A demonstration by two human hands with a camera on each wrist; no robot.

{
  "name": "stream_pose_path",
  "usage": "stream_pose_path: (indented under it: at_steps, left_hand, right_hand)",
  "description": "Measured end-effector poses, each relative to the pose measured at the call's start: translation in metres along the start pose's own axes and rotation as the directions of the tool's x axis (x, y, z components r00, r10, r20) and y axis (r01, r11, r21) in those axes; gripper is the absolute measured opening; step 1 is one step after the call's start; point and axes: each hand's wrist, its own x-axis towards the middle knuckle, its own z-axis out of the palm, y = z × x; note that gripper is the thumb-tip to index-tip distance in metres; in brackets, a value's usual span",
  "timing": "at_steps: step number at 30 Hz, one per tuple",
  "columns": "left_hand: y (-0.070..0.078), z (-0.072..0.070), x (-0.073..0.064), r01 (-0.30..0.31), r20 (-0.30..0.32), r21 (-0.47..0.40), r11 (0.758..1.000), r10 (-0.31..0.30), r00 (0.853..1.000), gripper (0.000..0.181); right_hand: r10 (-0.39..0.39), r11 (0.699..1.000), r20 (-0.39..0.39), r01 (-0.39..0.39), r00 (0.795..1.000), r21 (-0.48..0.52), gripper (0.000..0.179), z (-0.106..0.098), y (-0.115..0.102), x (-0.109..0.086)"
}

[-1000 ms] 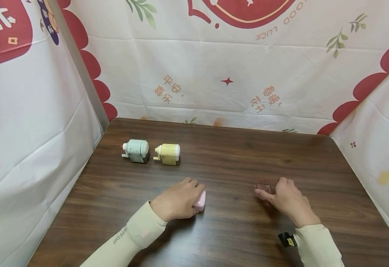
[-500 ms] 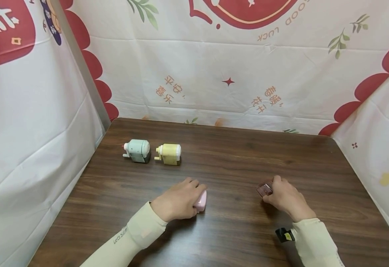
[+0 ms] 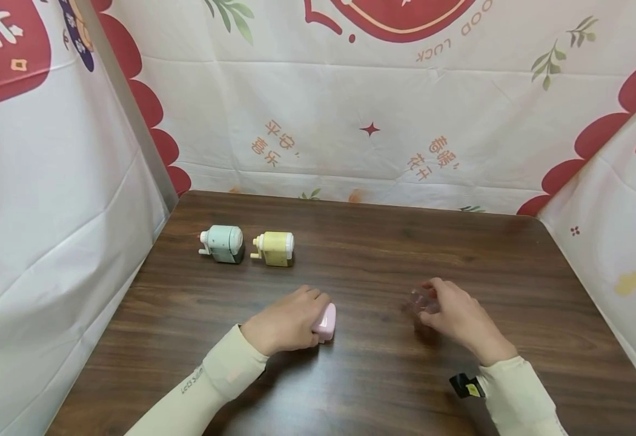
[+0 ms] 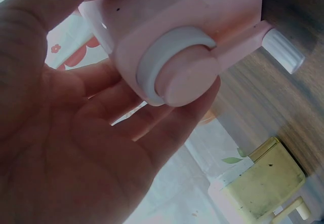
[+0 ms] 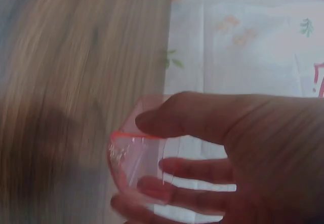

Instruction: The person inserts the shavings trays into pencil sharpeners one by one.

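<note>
A pink crank pencil sharpener (image 4: 167,36) with a white-tipped crank handle is gripped by my left hand (image 3: 291,321), its fingers round the body. In the head view only one pink end of it shows beyond the knuckles. My right hand (image 3: 462,318) holds a clear pink shavings drawer (image 5: 144,158) between thumb and fingers. Bits of shavings seem to cling inside the drawer, but blur hides the detail. The drawer is apart from the sharpener, to its right and over the table.
A mint-green pencil sharpener (image 3: 224,243) and a yellow pencil sharpener (image 3: 275,248) stand side by side at the back left of the brown wooden table (image 3: 372,242). Printed white cloth (image 3: 318,103) hangs behind and along both sides of the table.
My right hand has turned and tilted the clear drawer and shifted slightly left and away from me. My left hand keeps its grip on the pink sharpener with almost no motion.
</note>
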Motion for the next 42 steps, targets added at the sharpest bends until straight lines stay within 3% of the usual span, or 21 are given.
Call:
stream_pose_path:
  at_steps: [7, 19, 30, 42]
  left_hand:
    - [-0.001, -0.002, 0.001, -0.010, -0.011, 0.008, 1.000, 0.010, 1.000, 0.043]
    - [0.000, -0.004, 0.002, 0.001, 0.009, 0.020, 1.000, -0.001, 1.000, 0.044]
    - [0.001, -0.004, 0.002, -0.011, 0.006, 0.044, 0.999, 0.011, 1.000, 0.042]
    - [0.002, -0.005, 0.002, -0.018, -0.004, 0.044, 0.999, 0.018, 1.000, 0.040]
  right_hand:
    - [-0.139, 0.990, -0.012, 0.140, 0.990, 0.030, 0.055, 0.026, -0.043, -0.005]
    - [-0.341, 0.940, 0.005, 0.341, 0.940, -0.009, 0.049, 0.057, -0.088, -0.004]
    - [-0.351, 0.935, 0.025, 0.352, 0.936, -0.039, 0.045, 0.066, -0.092, 0.000]
    - [-0.385, 0.922, 0.046, 0.383, 0.922, 0.057, 0.042, 0.078, -0.102, 0.009]
